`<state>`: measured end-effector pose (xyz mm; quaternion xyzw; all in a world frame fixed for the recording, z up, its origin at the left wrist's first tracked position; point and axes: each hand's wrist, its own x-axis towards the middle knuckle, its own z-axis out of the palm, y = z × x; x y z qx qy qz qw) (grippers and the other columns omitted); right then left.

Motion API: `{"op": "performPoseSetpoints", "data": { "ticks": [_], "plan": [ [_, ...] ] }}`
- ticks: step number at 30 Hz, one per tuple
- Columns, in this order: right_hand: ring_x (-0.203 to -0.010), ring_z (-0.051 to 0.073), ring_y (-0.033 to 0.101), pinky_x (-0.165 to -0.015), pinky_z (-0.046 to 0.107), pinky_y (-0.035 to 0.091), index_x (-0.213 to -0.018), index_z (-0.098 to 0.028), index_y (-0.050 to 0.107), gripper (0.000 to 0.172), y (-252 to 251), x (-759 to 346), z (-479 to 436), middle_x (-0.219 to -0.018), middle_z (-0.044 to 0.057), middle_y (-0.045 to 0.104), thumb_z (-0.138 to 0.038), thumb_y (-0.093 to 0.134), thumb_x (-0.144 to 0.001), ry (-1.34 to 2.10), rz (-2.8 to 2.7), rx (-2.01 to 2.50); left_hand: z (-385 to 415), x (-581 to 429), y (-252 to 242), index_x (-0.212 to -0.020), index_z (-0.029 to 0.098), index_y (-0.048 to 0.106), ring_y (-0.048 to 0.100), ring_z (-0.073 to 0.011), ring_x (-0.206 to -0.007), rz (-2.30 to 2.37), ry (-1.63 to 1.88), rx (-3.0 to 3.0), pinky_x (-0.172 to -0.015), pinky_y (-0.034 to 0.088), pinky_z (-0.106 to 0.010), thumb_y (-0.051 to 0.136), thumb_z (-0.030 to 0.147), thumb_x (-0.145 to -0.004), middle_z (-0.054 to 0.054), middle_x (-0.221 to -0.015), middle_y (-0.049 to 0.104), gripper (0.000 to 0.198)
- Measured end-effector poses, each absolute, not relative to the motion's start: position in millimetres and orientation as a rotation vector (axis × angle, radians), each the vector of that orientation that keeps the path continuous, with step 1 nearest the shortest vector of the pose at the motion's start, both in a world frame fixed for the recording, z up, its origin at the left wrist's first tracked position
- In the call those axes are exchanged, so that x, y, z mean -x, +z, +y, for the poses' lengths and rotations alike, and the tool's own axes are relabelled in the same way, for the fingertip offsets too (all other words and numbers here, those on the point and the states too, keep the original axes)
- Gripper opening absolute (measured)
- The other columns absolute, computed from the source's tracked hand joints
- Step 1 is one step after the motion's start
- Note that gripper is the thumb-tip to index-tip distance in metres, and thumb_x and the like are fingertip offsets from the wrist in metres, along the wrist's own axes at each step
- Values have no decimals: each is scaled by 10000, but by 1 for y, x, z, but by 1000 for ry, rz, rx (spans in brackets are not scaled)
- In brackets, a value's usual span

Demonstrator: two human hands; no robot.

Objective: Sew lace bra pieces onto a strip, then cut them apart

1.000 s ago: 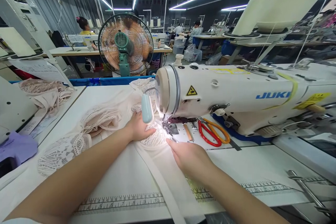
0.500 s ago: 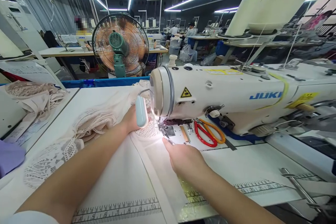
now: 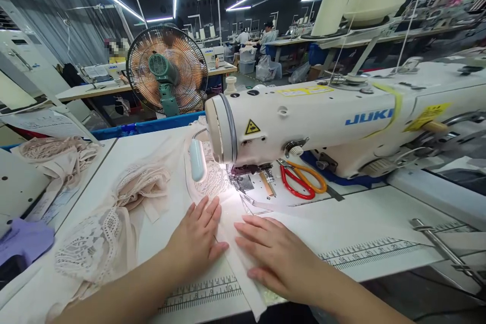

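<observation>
Cream lace fabric (image 3: 212, 177) lies under the needle area of the white sewing machine (image 3: 273, 126), lit by a small lamp (image 3: 197, 160). A plain pale strip of the cloth (image 3: 243, 273) runs from there toward the table's front edge. My left hand (image 3: 199, 233) lies flat on the cloth's left side, fingers stretched out. Opposite it, my right hand (image 3: 277, 253) rests on the strip's right side with its fingers spread. A narrow pale tape (image 3: 281, 207) comes in from the right through a metal guide near the presser foot.
Red-and-orange-handled scissors (image 3: 301, 182) lie on the machine bed. More lace pieces (image 3: 91, 243) are heaped at left, near purple cloth (image 3: 30, 240). Printed rulers (image 3: 212, 291) mark the front edge. A large fan (image 3: 167, 71) stands behind the table; people sit farther back.
My left hand has come back from behind the lamp toward me and lies flat on the cloth. My right hand has left the metal guide and opened onto the strip. The view has shifted slightly.
</observation>
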<state>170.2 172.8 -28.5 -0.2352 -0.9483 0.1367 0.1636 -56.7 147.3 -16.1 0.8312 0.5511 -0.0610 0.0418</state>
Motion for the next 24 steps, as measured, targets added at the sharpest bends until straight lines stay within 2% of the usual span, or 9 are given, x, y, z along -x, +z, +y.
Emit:
{"op": "performPoseSetpoints", "data": {
  "ticks": [6, 14, 24],
  "plan": [
    [-1209, 249, 454, -999, 426, 383, -1116, -176, 610, 326, -29, -169, 173, -1222, 96, 602, -357, 523, -859, 420, -2643, 692, 156, 54, -12, -1408, 138, 337, 218, -339, -1368, 1734, -208, -2518, -1075, 294, -515, 409, 497, -880, -108, -1492, 232, 642],
    [-1186, 260, 465, -1001, 425, 382, -1102, -164, 611, 313, -31, -170, 174, -1208, 104, 599, -338, 512, -862, 446, -2603, 689, 166, 53, -9, -1417, 84, 299, 186, -350, -1374, 1770, -232, -2469, -1082, 265, -534, 377, 503, -883, -124, -1496, 207, 683],
    [-1119, 245, 476, -960, 406, 419, -1063, -157, 605, 260, -32, -173, 173, -1153, 121, 580, -273, 520, -846, 438, -2499, 724, 184, 59, -5, -1424, 91, 287, 170, -346, -1380, 1785, -230, -2442, -1089, 236, -535, 355, 527, -875, -111, -1506, 198, 704]
  ]
}}
